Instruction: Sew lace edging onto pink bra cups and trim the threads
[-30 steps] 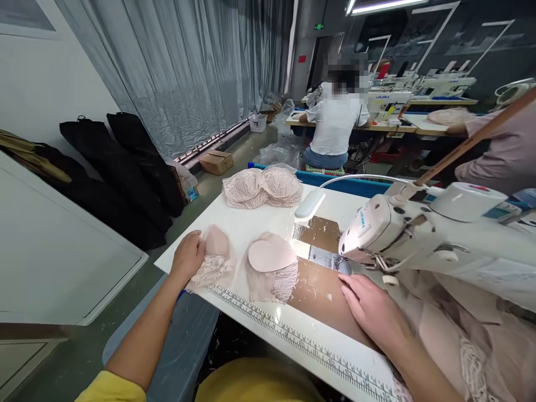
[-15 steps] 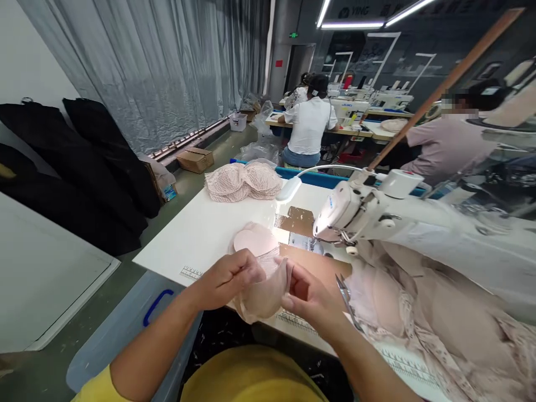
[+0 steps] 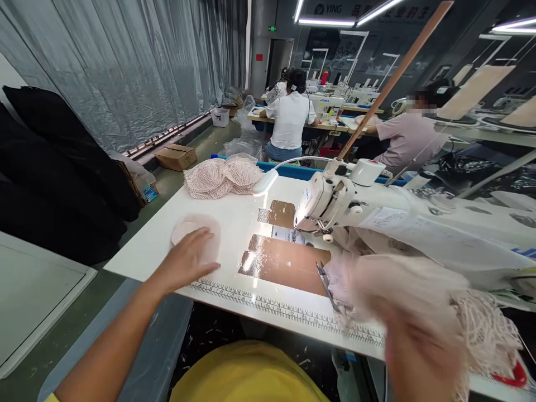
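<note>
Left hand (image 3: 184, 262) has moved left, spread on a pale cup (image 3: 191, 224); right hand (image 3: 419, 338) blurred, grip unclear.

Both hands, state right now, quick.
Left hand: open, fingers spread over a pale sheer piece.
Right hand: blurred, at pale fabric; whether its grip is closed cannot be told.

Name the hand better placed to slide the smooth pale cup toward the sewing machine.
Probably the left hand: it lies open over the cup, while the blurred right hand is well to the right, beside the lace.
</note>
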`<state>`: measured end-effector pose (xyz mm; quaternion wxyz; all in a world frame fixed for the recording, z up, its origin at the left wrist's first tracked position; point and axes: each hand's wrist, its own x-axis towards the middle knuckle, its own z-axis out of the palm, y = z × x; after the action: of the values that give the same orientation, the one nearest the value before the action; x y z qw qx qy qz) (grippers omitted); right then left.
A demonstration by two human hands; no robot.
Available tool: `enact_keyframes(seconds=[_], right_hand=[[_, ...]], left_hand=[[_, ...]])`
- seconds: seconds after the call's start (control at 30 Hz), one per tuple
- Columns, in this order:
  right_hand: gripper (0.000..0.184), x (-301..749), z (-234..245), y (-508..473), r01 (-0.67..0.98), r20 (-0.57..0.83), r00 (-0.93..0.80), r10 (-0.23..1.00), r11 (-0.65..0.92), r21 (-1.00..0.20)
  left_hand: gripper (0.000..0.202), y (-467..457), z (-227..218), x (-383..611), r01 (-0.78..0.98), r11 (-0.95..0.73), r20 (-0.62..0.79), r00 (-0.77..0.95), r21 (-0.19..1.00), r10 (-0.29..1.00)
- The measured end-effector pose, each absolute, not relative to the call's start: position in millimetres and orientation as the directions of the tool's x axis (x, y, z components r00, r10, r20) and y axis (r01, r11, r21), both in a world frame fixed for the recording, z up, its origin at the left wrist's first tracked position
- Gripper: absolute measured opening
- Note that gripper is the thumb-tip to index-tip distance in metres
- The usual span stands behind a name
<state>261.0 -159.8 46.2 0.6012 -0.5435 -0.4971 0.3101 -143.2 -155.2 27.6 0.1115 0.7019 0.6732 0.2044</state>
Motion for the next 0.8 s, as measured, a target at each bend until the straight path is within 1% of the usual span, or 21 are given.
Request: enact_keyframes(seconds=[0.03,0.07,0.1,0.13,0.17,0.2,0.23,0.27,0.33,0.37,0.4,0.43,0.47,0.5,0.53,0.57,0.6,0.63,0.67,0.73,0.8], right_hand=[[0.018,245,43,-158,0.2,0.262,0.232,0.937,0.218,-0.955],[0.012,226,40,-155,0.291,0.258,-0.07,0.964,0.267,-0.919],[0.01,206,38,-153,0.316,0.245,-0.326,0.913,0.349,-0.882],[0.015,188,36,-152,0.306,0.208,-0.51,0.835,0.402,-0.863],[0.014,174,35,-151,0.275,0.211,-0.608,0.765,0.453,-0.848],[0.011,164,35,-152,0.241,0.25,-0.648,0.719,0.505,-0.829],[0.009,160,36,-152,0.227,0.314,-0.623,0.716,0.55,-0.803],[0.011,161,38,-152,0.229,0.388,-0.562,0.731,0.588,-0.776],[0.016,173,41,-151,0.272,0.517,-0.39,0.762,0.631,-0.726],[0.017,180,43,-149,0.302,0.553,-0.306,0.775,0.63,-0.716],[0.016,186,43,-146,0.335,0.575,-0.221,0.788,0.615,-0.714],[0.014,190,43,-143,0.365,0.568,-0.159,0.808,0.583,-0.726],[0.011,190,42,-141,0.38,0.528,-0.139,0.838,0.538,-0.753],[0.006,187,40,-138,0.369,0.456,-0.165,0.875,0.483,-0.794],[0.003,183,37,-136,0.335,0.345,-0.236,0.908,0.41,-0.849],[0.007,176,34,-135,0.27,0.21,-0.348,0.914,0.312,-0.911],[0.013,169,31,-134,0.187,0.076,-0.463,0.883,0.181,-0.966],[0.017,163,28,-135,0.106,-0.036,-0.563,0.825,0.03,-0.994],[0.021,159,25,-136,0.032,-0.109,-0.638,0.762,-0.115,-0.993],[0.023,154,22,-138,-0.072,-0.185,-0.703,0.687,-0.327,-0.942],[0.022,155,22,-141,-0.131,-0.204,-0.696,0.688,-0.401,-0.907]], left_hand=[[0.063,-158,35,-133,0.882,-0.098,0.152,0.03,0.461,0.988],[0.071,-162,42,-119,0.847,-0.179,0.17,0.106,0.501,0.98],[0.076,-164,49,-103,0.788,-0.28,0.151,0.236,0.548,0.96],[0.077,-166,55,-87,0.702,-0.379,0.133,0.379,0.603,0.916],[0.073,-168,59,-72,0.618,-0.437,0.117,0.488,0.653,0.865],[0.064,-169,61,-61,0.556,-0.435,0.061,0.566,0.708,0.822],[0.054,-169,61,-54,0.528,-0.403,0.032,0.577,0.748,0.816],[0.044,-168,59,-53,0.54,-0.35,0.016,0.527,0.765,0.849],[0.031,-166,53,-60,0.63,-0.203,0.026,0.278,0.75,0.96],[0.027,-166,49,-66,0.662,-0.122,0.043,0.135,0.74,0.99],[0.024,-166,45,-72,0.657,-0.058,0.042,0.039,0.752,0.998],[0.022,-167,42,-75,0.609,-0.024,0.016,0.018,0.793,1.0],[0.024,-169,40,-74,0.513,-0.017,-0.024,0.073,0.858,0.997],[0.028,-171,38,-71,0.372,-0.026,-0.049,0.189,0.928,0.981],[0.035,-174,38,-66,0.203,-0.037,-0.032,0.327,0.978,0.945],[0.043,-177,37,-59,0.038,-0.041,0.02,0.443,0.998,0.896],[0.054,-179,37,-53,-0.092,-0.033,0.076,0.518,0.995,0.852],[0.064,-182,37,-48,-0.179,-0.023,0.12,0.553,0.984,0.824],[0.071,-183,36,-44,-0.227,-0.017,0.144,0.557,0.974,0.818],[0.073,-183,34,-44,-0.222,-0.037,0.143,0.483,0.974,0.864],[0.069,-180,31,-49,-0.126,-0.082,0.121,0.346,0.989,0.93]])
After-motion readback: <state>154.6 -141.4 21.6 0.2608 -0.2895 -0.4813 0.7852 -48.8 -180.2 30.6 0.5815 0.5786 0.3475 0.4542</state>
